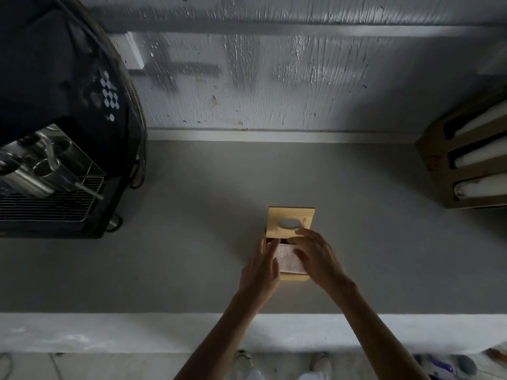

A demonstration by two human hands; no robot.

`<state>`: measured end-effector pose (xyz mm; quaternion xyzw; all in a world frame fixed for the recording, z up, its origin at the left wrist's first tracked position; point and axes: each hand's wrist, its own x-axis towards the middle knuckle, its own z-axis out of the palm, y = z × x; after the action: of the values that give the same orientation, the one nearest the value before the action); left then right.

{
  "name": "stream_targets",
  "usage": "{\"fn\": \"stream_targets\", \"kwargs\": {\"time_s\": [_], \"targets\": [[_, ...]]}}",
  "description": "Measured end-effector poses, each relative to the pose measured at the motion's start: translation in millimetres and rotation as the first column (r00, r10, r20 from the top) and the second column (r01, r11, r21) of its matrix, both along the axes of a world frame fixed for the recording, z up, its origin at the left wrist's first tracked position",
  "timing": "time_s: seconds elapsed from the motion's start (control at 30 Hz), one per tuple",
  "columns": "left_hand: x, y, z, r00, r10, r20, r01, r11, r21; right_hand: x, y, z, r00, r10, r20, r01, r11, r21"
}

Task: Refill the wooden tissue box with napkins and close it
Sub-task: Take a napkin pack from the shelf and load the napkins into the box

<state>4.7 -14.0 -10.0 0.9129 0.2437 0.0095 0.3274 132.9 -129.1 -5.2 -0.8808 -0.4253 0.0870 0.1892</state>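
Both hands, left hand (262, 266) and right hand (315, 255), are pressing spread, empty fingers on the napkins (290, 260) inside the wooden tissue box (295, 277) mid-desk (192, 242), risking bunched napkins jamming the half-slid lid (290, 219).

Both hands cover much of the wooden tissue box (290, 277), so its side walls barely show and only part of the napkins (289, 260) inside is visible. The right hand (318, 256) hides the near right corner of the raised lid (282, 216); how its fingers (301, 232) bear on the lid cannot be told. The left hand (262, 268) masks the box's left wall. The coffee machine (55, 105) is cut off by the left edge, the wooden dispenser (439, 160) by the right edge. The shoes (244, 360) blur at the bottom edge.
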Motion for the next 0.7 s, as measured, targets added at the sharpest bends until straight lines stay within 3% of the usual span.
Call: {"fn": "stream_targets", "kwargs": {"time_s": [0.13,0.3,0.4,0.6,0.7], "targets": [[7.8,10.7,-5.8,0.994,-0.093,-0.062,0.099,0.99,0.104,-12.6,-23.8,-16.0,0.999,-0.037,0.02,0.038,0.999,-0.033],[3.7,5.5,-9.5,0.99,-0.063,-0.13,0.078,0.99,0.121,-18.7,-26.2,-22.4,0.996,-0.088,0.013,0.088,0.996,-0.005],[1.3,3.3,-10.2,0.994,-0.053,-0.091,0.068,0.983,0.173,-20.9,-28.3,-23.4,0.989,-0.148,0.016,0.148,0.989,-0.014],[4.4,7.6,-10.0,0.994,-0.002,-0.106,0.008,0.998,0.054,-27.8,-29.2,-20.5,0.975,-0.223,-0.014,0.222,0.974,-0.039],[8.1,7.2,-10.8,0.989,-0.006,-0.145,0.018,0.997,0.078,-28.7,-26.9,-20.7,0.972,-0.235,0.0,0.234,0.972,-0.006]]}}
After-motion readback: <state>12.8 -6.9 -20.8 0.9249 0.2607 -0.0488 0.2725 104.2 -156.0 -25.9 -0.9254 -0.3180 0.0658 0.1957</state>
